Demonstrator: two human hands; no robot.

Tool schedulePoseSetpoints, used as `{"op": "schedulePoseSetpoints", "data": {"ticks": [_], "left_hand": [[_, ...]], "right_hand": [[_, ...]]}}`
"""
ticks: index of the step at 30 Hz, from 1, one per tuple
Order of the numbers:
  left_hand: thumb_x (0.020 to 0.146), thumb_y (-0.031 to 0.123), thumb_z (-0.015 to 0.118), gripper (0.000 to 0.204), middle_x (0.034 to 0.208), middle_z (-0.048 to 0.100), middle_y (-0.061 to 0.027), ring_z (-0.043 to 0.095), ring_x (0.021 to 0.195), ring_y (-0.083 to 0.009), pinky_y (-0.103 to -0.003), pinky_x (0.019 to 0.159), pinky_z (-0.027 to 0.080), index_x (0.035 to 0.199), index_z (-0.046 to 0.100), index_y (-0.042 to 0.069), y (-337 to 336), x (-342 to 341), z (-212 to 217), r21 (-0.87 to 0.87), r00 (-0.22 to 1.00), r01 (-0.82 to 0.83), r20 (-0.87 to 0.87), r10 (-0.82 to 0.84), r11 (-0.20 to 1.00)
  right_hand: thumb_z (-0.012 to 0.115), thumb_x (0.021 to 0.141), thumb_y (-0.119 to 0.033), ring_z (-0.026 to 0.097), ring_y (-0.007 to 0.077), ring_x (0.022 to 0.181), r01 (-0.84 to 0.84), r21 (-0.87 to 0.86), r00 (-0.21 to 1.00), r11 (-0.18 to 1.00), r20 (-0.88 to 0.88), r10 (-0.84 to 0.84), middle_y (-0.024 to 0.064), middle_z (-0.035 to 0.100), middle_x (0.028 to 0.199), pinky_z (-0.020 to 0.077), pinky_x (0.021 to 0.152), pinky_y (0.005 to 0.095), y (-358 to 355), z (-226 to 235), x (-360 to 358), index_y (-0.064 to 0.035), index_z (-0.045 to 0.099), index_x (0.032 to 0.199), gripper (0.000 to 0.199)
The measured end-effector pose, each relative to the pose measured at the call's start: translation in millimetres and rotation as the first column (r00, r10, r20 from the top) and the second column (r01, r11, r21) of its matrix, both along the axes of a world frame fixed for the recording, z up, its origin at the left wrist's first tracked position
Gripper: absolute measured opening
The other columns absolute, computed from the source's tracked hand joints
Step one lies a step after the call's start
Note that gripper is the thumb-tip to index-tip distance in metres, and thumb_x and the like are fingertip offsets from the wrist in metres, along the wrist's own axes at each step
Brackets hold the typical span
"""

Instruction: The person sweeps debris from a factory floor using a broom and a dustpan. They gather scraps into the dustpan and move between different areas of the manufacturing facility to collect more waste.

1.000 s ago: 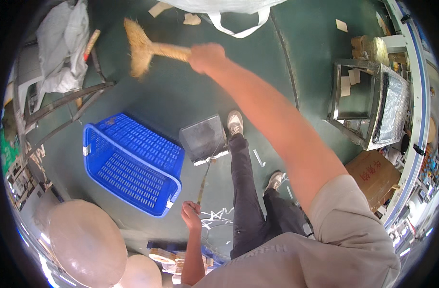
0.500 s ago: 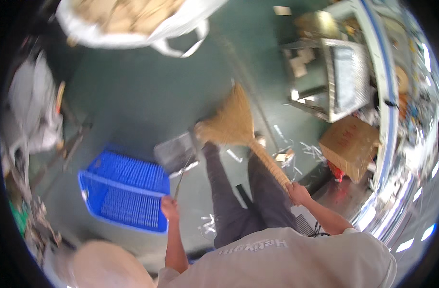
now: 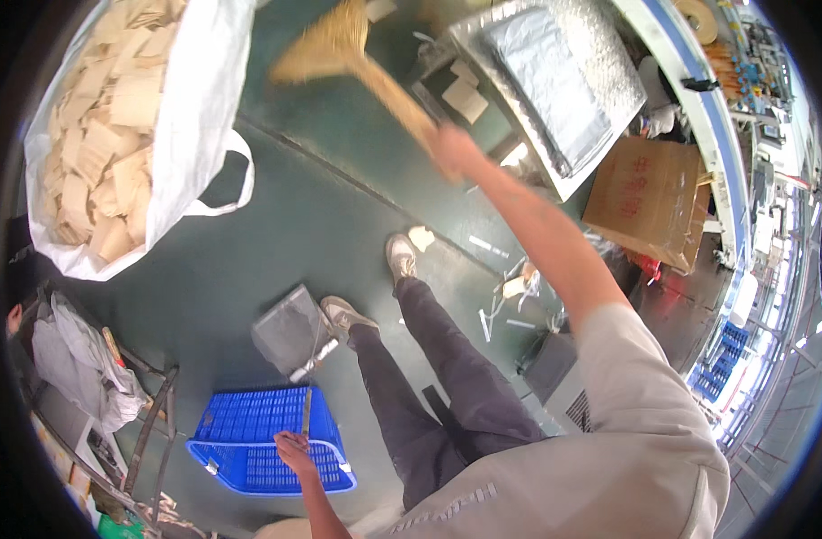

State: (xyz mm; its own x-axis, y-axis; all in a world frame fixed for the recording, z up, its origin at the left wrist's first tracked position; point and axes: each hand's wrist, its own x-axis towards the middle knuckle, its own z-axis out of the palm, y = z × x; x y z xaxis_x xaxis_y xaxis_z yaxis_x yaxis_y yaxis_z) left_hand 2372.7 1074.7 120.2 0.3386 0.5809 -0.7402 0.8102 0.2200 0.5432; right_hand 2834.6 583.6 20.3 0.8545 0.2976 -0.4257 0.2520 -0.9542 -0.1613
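My right hand (image 3: 457,154) is closed round the handle of a straw broom (image 3: 388,94), reaching far forward. The broom's fan-shaped head, slightly blurred, lies toward the top of the view, between a white bulk bag (image 3: 209,81) and a silver-wrapped box. My left hand (image 3: 293,449) is closed on the thin upright handle of a dustpan (image 3: 285,328). The dustpan's grey pan sits on the floor left of my shoes, with white strips at its near edge. Just behind that hand is a blue plastic basket (image 3: 249,415).
The bulk bag holds many tan cardboard pieces. To the right stand the silver-wrapped box (image 3: 622,67) and a brown carton (image 3: 649,193) beside a workbench. White strips (image 3: 484,325) litter the green floor right of my legs. A metal-framed cart (image 3: 164,404) with grey sheeting stands left.
My right hand has swung the broom forward and left, away from my feet. The view has turned, bringing the bulk bag farther in. Both hands keep their grip.
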Motion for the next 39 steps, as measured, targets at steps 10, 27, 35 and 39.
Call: {"op": "schedulePoseSetpoints", "data": {"ticks": [10, 27, 35, 39], "left_hand": [[0.096, 0.039, 0.029, 0.04, 0.058, 0.045, -0.0061, 0.041, 0.05, -0.0149, -0.027, 0.051, 0.039, 0.075, 0.042, 0.008, -30.9, 77.3, 19.3, 0.053, 0.978, 0.206, -0.043, -0.203, 0.977], [0.096, 0.04, 0.032, 0.035, 0.057, 0.037, -0.0036, 0.036, 0.051, -0.0153, -0.033, 0.058, 0.04, 0.076, 0.039, 0.012, 1.2, 65.6, 45.0, -0.306, 0.963, 0.236, 0.198, -0.18, 0.922], [0.097, 0.04, 0.032, 0.037, 0.055, 0.037, -0.004, 0.034, 0.047, -0.0156, -0.033, 0.054, 0.037, 0.073, 0.039, 0.012, 15.3, 58.8, 43.3, -0.209, 0.855, 0.518, 0.172, -0.49, 0.83], [0.097, 0.041, 0.031, 0.039, 0.054, 0.037, -0.0042, 0.034, 0.046, -0.0158, -0.032, 0.05, 0.036, 0.072, 0.038, 0.012, -19.1, 66.0, 32.7, -0.116, 0.763, 0.647, 0.099, -0.639, 0.754]], "right_hand": [[0.025, 0.097, -0.043, 0.057, 0.0361, 0.083, 0.888, 0.095, 0.393, 0.45, -0.666, -0.634, 0.0217, 0.059, 0.091, 0.0445, 0.075, 0.044, 31.5, 0.8, -209.8, -0.0016, 0.056, 0.103, 0.052], [0.035, 0.093, -0.051, 0.06, 0.0391, 0.098, 0.825, -0.142, 0.457, 0.547, -0.401, -0.794, 0.0226, 0.063, 0.1, 0.0466, 0.085, 0.0475, -0.4, 106.8, -405.2, -0.0062, 0.051, 0.112, 0.051], [0.037, 0.09, -0.053, 0.06, 0.0316, 0.104, 0.754, -0.552, 0.154, 0.357, -0.38, -0.912, 0.0147, 0.062, 0.113, 0.0484, 0.086, 0.0431, -102.8, 140.7, -654.1, -0.0097, 0.053, 0.118, 0.054], [0.037, 0.092, -0.049, 0.063, 0.0315, 0.095, 0.774, -0.597, 0.021, 0.212, -0.31, -0.95, 0.0176, 0.065, 0.098, 0.0494, 0.082, 0.0442, -141.0, 210.9, -733.6, -0.0052, 0.055, 0.112, 0.052]]}}
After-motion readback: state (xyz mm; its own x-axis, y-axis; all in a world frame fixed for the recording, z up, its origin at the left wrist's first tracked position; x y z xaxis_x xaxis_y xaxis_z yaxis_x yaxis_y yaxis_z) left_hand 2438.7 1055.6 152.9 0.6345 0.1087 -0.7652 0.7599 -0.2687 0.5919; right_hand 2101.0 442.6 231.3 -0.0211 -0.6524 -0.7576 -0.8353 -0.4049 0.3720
